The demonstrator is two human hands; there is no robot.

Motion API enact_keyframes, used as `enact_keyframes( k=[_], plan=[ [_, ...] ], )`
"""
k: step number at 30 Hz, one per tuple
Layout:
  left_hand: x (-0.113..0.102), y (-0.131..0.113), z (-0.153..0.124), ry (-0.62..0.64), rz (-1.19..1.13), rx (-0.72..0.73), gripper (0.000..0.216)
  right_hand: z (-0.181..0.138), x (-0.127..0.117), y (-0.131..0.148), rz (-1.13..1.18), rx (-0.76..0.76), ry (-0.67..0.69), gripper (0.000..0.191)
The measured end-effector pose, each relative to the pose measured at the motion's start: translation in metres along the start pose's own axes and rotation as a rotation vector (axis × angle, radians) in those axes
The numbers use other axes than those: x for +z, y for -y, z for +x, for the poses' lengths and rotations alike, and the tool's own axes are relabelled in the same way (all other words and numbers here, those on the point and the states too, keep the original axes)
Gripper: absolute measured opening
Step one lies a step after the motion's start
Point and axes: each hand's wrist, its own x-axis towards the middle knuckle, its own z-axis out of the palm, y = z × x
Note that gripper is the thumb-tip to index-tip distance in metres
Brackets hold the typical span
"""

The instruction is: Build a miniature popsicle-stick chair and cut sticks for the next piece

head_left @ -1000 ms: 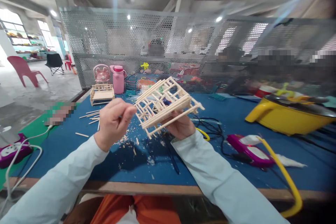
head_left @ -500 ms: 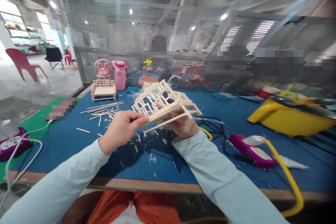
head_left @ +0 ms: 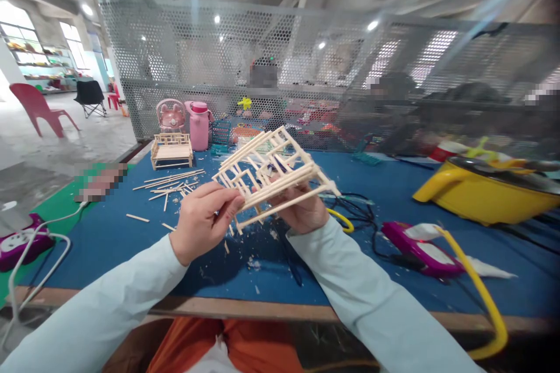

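A small openwork frame of pale wooden sticks (head_left: 280, 178) is held tilted above the table, its lattice side towards me. My left hand (head_left: 205, 215) pinches its lower left edge between thumb and fingers. Under its right part my right hand (head_left: 306, 210) is closed around the frame, with most of the fingers hidden behind the sticks. Farther back on the left, a finished-looking miniature wooden bench (head_left: 172, 151) stands upright. Loose wooden sticks (head_left: 168, 180) lie in front of it, and wood scraps (head_left: 254, 265) are scattered below my hands.
On the blue tabletop (head_left: 131, 256), a pink flask (head_left: 199, 128) stands at the back by a perforated metal screen (head_left: 184, 58). To the right are a yellow electric pot (head_left: 490, 198), a purple power strip (head_left: 420, 250) and cables. Another person sits beyond the screen.
The stick frame has turned slightly, its right end shifting right and its lattice facing me more. My left hand has dropped a little; both hands keep their hold.
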Motion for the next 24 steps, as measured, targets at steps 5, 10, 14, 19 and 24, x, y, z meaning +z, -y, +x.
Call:
enact_keyframes(
  k=[5, 10, 14, 19, 24],
  plan=[
    [-0.003, -0.001, 0.003, -0.245, -0.121, -0.192, 0.012, 0.006, -0.010, 0.002, 0.067, -0.014, -0.025, 0.025],
    [-0.008, 0.017, 0.010, -0.078, -0.039, -0.534, 0.044, 0.007, -0.020, 0.007, 0.094, 0.006, -0.008, 0.022],
    [-0.008, 0.040, 0.004, 0.493, 0.260, -0.513, 0.020, 0.004, -0.017, 0.010, 0.087, 0.035, 0.070, 0.021],
    [-0.007, 0.035, 0.004, 0.146, 0.307, -0.259, 0.033, 0.003, -0.015, 0.011, 0.071, 0.025, 0.061, 0.025],
    [-0.011, 0.012, 0.009, -0.118, 0.271, -0.037, 0.022, 0.005, -0.013, 0.009, 0.021, 0.010, 0.036, 0.026]
  ],
)
